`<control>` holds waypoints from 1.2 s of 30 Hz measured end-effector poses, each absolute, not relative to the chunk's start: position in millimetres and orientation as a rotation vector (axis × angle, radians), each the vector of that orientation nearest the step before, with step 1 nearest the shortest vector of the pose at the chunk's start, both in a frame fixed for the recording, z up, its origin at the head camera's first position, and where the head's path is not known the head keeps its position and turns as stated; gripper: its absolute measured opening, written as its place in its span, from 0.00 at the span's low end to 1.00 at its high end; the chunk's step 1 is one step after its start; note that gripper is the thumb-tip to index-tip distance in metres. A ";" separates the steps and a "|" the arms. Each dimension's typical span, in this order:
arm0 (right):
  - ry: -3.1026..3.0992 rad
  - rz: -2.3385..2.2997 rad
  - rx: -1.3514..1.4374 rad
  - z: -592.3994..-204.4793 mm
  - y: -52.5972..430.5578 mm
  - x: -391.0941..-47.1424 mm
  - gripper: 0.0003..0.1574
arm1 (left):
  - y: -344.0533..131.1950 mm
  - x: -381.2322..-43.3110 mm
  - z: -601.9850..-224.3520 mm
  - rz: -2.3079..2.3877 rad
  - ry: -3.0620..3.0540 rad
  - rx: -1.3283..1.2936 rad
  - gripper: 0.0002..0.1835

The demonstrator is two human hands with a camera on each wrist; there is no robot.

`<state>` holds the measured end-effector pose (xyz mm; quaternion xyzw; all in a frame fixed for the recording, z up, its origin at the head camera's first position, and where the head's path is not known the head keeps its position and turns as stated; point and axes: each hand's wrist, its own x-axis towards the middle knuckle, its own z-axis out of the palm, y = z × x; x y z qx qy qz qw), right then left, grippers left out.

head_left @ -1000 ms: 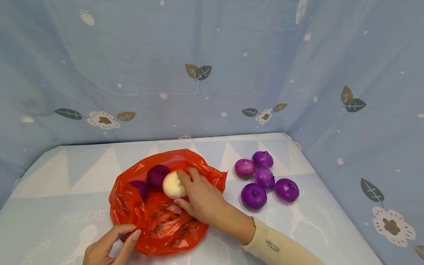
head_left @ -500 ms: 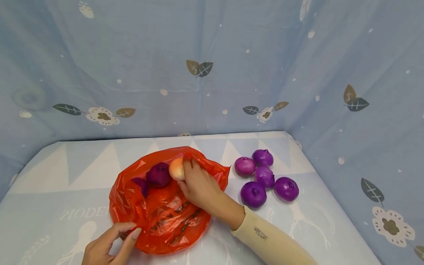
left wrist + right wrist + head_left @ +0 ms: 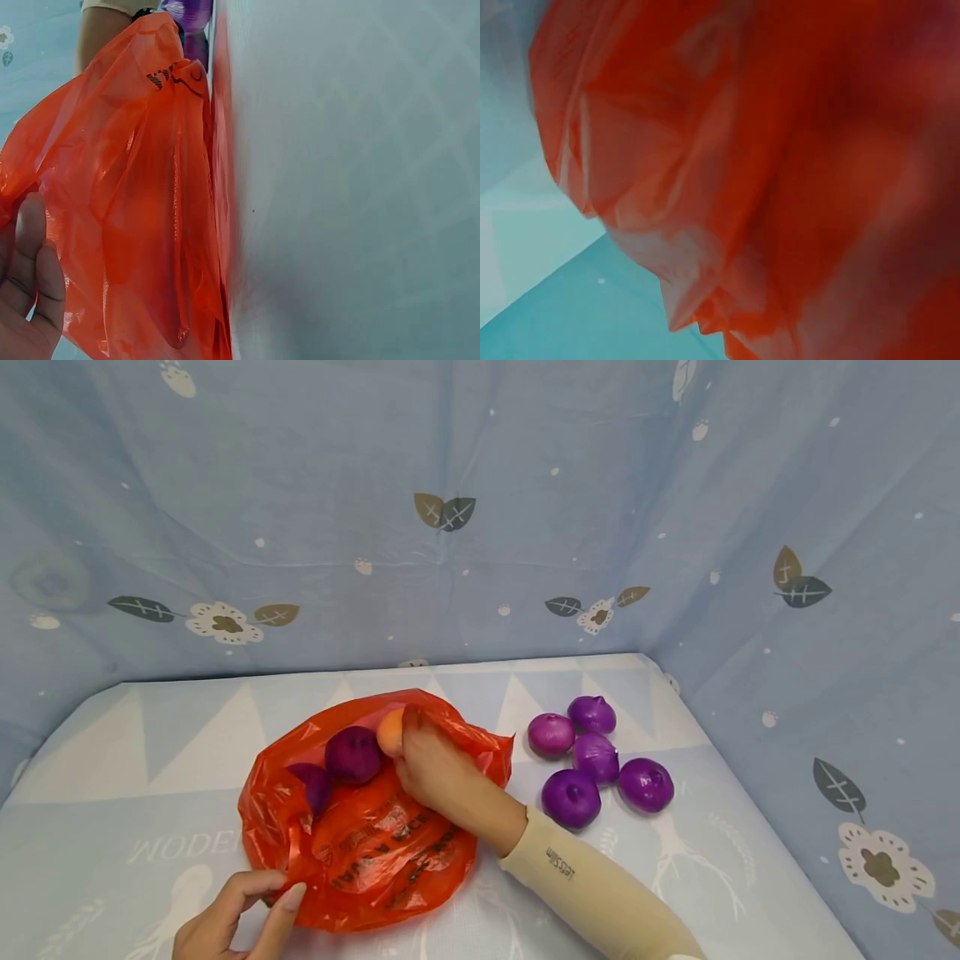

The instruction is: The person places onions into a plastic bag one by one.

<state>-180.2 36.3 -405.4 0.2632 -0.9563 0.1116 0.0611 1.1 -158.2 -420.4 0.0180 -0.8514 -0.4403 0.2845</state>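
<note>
In the head view, a red plastic bag [image 3: 375, 852] lies spread on the table with its mouth up. My left hand [image 3: 232, 918] pinches its near left rim; in the left wrist view, fingers [image 3: 30, 232] lie against the crumpled red film. My right hand [image 3: 431, 764] reaches into the bag's far side, holding a round pale-orange piece of produce [image 3: 390, 732] that is partly hidden by the fingers. Beside it in the bag sits a purple onion [image 3: 353, 755], with another purple onion [image 3: 313, 787] half covered by a fold. Red film fills most of the right wrist view.
Several purple onions [image 3: 572, 799] lie clustered on the table right of the bag, near the right forearm. The patterned tabletop [image 3: 90, 810] meets a blue cloth curtain [image 3: 337, 485] at the back, and the curtain continues along the right side.
My right hand has moved the pale-orange produce left-to-right and farther back, deeper into the bag's far side. The left hand has kept its pinch on the rim.
</note>
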 end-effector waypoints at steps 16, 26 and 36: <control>-2.801 0.316 0.905 -417.6 32.5 -194.4 0.25 | -158.0 2.9 -418.5 -1.171 -2.330 0.116 0.19; -2.855 0.561 0.848 -421.4 33.1 -194.9 0.33 | -160.0 1.6 -418.5 -1.178 -2.305 0.051 0.20; -3.012 0.144 0.680 -401.4 33.3 -151.8 0.54 | -161.1 1.2 -419.5 -1.187 -2.282 0.024 0.20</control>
